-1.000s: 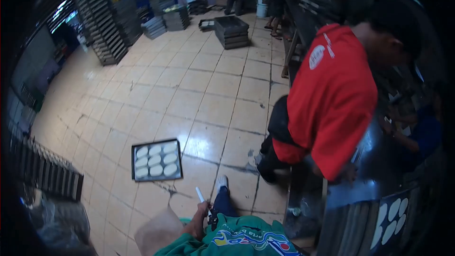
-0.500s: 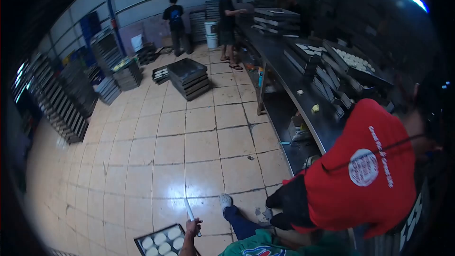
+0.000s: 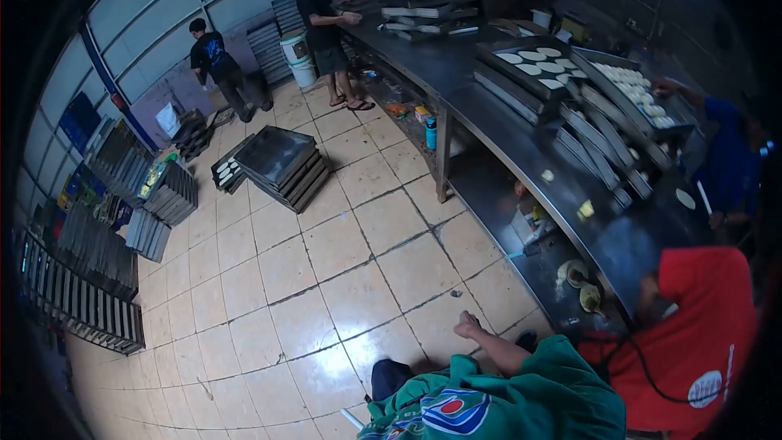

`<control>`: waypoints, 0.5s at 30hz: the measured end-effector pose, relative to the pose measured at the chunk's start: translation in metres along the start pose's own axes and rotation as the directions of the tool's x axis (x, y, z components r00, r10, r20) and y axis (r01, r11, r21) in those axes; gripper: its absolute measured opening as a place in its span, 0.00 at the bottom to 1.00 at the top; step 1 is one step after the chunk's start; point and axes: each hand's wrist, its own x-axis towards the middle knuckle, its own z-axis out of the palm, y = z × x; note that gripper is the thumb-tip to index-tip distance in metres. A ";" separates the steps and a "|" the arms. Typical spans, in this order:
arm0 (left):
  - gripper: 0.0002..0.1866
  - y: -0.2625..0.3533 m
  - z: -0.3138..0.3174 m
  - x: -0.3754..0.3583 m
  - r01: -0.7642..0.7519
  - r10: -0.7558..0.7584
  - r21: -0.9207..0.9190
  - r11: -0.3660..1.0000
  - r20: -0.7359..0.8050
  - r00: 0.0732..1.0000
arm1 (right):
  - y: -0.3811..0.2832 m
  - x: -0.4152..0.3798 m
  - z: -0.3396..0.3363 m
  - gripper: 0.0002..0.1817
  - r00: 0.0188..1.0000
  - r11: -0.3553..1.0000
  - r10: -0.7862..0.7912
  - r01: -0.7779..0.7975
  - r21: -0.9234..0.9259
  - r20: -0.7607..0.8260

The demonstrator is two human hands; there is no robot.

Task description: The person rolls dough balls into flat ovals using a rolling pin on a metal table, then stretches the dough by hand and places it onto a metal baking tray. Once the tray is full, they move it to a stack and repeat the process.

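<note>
My right hand reaches out from my green sleeve over the tiled floor. Its fingers look curled together, with nothing visible in them. Along the bottom edge, the end of a white stick pokes out beside my green shirt. My left hand is out of sight, so its hold on the stick is hidden. To the right of my right hand is the steel table, its lower shelf carrying a dark yellow-green container.
A person in red stands close on my right, and one in blue is across the table. Trays of flat dough rounds and dough balls lie on the table. Stacked trays stand on the floor; more stacks line the left.
My view has swung right and my right arm has appeared. My left hand and the floor tray of dough rounds have left view; only the stick's end shows. The person in red now appears lower right.
</note>
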 end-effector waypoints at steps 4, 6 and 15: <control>0.16 -0.015 -0.042 0.084 0.018 -0.018 0.028 0.999 0.005 1.000 | -0.103 0.091 -0.040 0.24 0.992 0.957 0.006 -0.042 0.287 0.126; 0.17 -0.070 -0.075 0.110 0.012 -0.012 0.058 0.998 0.004 1.000 | -0.137 0.135 -0.048 0.21 0.990 0.969 0.012 -0.046 0.242 0.139; 0.09 -0.092 -0.399 0.468 0.254 -0.298 -0.849 0.464 0.120 0.947 | -0.171 0.223 -0.051 0.12 0.923 0.821 0.136 0.098 0.562 -0.361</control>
